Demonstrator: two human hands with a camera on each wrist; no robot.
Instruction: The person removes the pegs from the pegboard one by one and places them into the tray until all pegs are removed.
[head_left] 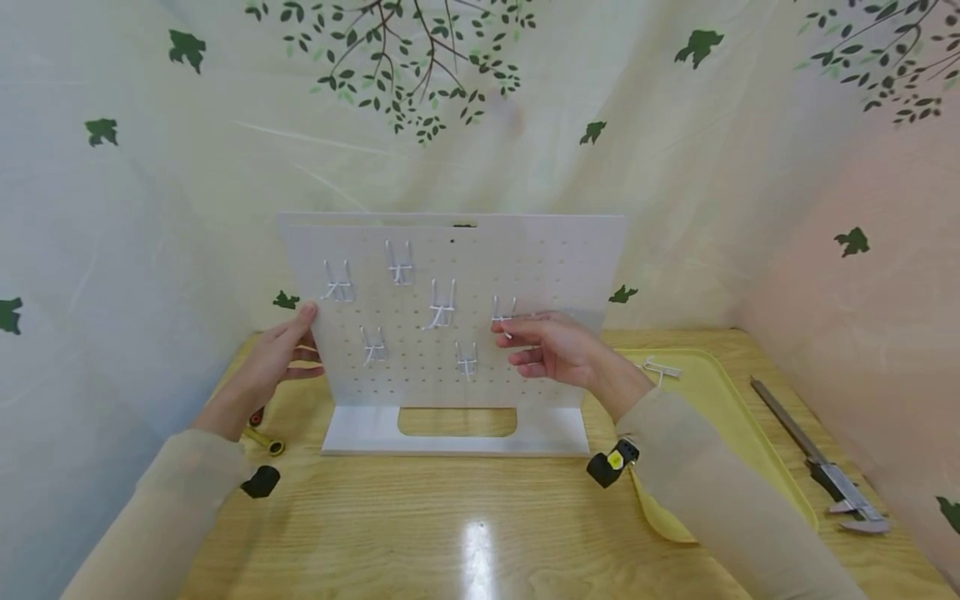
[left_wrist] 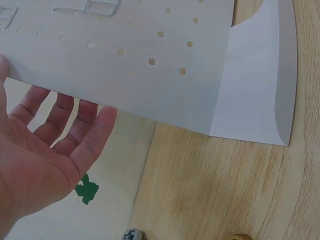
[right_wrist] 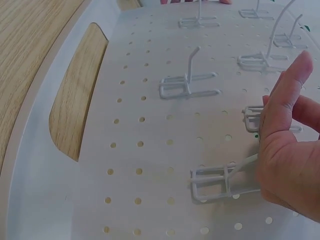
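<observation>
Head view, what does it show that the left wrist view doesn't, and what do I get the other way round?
Only the head view shows the right hand, the yellow tray and the calipers.

Only the left wrist view shows the left hand from close up with its palm facing the camera, fingers at the side edge of the pegboard.

Both show that hand and board, white hooks, the wooden table and the leaf-printed backdrop.

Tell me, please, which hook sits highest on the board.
The hook just above and right of the leftmost hook in the head view; every other hook visible on the board sits lower.
</observation>
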